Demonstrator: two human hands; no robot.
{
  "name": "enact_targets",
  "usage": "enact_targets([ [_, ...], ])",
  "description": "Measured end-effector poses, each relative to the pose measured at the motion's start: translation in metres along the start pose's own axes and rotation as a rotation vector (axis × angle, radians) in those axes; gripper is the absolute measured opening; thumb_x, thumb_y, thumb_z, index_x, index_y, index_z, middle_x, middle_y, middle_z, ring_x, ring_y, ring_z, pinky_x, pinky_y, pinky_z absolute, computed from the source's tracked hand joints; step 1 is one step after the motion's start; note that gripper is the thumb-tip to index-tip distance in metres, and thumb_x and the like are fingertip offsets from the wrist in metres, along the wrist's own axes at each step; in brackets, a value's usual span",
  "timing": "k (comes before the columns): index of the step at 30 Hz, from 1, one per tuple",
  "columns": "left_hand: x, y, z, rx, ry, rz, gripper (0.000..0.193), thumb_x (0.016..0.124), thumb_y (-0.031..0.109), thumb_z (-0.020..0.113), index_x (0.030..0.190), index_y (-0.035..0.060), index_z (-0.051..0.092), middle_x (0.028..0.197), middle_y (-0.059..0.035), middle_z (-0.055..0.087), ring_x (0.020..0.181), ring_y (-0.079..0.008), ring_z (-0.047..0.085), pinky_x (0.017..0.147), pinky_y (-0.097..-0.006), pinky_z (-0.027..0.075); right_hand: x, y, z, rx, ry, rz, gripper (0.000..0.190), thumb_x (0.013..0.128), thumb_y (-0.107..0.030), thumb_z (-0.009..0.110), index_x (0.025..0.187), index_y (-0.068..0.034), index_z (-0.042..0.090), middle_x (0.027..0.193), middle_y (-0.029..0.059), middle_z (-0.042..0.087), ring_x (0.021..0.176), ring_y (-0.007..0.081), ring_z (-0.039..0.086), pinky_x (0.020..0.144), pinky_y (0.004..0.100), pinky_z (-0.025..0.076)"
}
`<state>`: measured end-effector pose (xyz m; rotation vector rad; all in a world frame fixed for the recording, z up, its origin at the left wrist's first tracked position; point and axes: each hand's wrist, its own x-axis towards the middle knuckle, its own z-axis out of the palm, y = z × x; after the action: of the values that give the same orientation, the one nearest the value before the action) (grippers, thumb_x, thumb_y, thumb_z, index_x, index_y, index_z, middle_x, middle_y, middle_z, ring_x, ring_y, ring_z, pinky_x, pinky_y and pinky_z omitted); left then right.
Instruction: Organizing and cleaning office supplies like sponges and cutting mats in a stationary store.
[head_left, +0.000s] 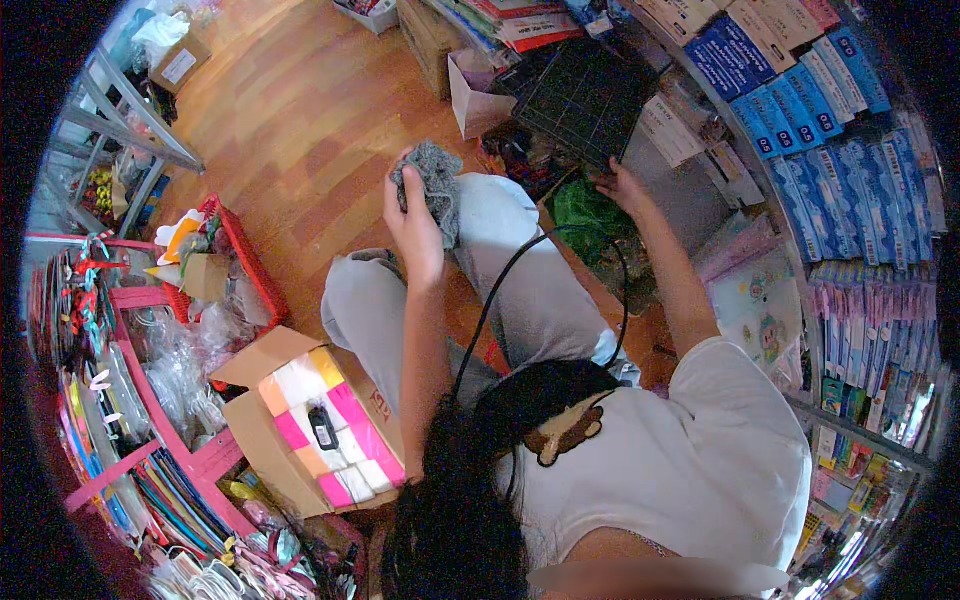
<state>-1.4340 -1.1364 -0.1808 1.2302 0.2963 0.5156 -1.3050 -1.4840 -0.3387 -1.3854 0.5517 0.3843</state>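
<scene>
My left hand (414, 217) is closed around a crumpled grey cloth (442, 187), thumb on top, just above my bent knee. My right hand (621, 187) reaches to the lower corner of a black grid-patterned panel or crate (589, 97), fingertips at its edge; whether they grip it is unclear. Below that hand lies a green plastic bag (589, 210), with dark, cluttered small items (525, 161) beside it. A black cable or strap (487, 300) loops across my lap.
An open cardboard box (262, 435) of pink, white and orange packs stands at lower left, near a red basket (251, 262) and pink shelving (142, 367). Shelves of blue boxes (795, 112) line the right. A white open box (469, 105) stands ahead on the wooden floor (300, 135).
</scene>
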Motion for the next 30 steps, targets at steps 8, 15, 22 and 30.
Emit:
enact_targets([
  [8,-0.002,0.009,0.005,0.041,0.014,-0.084,0.033,0.094,0.023,0.044,0.115,-0.0004,0.052,0.107,-0.0073,0.056,0.098,-0.0147,0.053,0.089,-0.0277,0.039,0.019,-0.015,0.037,0.491,-0.160,-0.079,0.036,0.088,-0.024,0.054,0.115,-0.002,0.044,0.114,0.0165,0.052,0.105,0.0325,0.051,0.091,0.0498,0.044],
  [15,-0.002,0.001,-0.003,0.074,0.041,-0.072,0.030,0.094,0.021,0.043,0.112,-0.0011,0.053,0.106,-0.0074,0.056,0.098,-0.0150,0.052,0.088,-0.0275,0.039,0.017,-0.010,0.051,0.646,-0.019,0.001,0.032,0.084,-0.009,0.058,0.113,0.000,0.046,0.113,0.0156,0.052,0.106,0.0309,0.051,0.090,0.0476,0.047],
  [22,-0.004,0.001,-0.004,-0.004,0.084,-0.087,0.030,0.094,0.021,0.043,0.111,-0.0014,0.052,0.105,-0.0070,0.056,0.096,-0.0149,0.052,0.087,-0.0272,0.040,-0.013,-0.009,0.004,0.322,-0.070,-0.159,0.039,0.083,-0.015,0.061,0.116,-0.002,0.044,0.111,0.0142,0.052,0.103,0.0281,0.052,0.084,0.0453,0.051],
  [30,-0.007,0.012,0.002,0.090,-0.003,-0.055,0.031,0.094,0.023,0.043,0.111,-0.0010,0.052,0.103,-0.0071,0.057,0.095,-0.0145,0.053,0.084,-0.0264,0.041,-0.022,0.001,-0.009,-0.668,0.468,-0.251,0.055,0.081,-0.037,0.061,0.119,-0.003,0.039,0.103,0.0156,0.056,0.083,0.0258,0.059,0.068,0.0382,0.054],
])
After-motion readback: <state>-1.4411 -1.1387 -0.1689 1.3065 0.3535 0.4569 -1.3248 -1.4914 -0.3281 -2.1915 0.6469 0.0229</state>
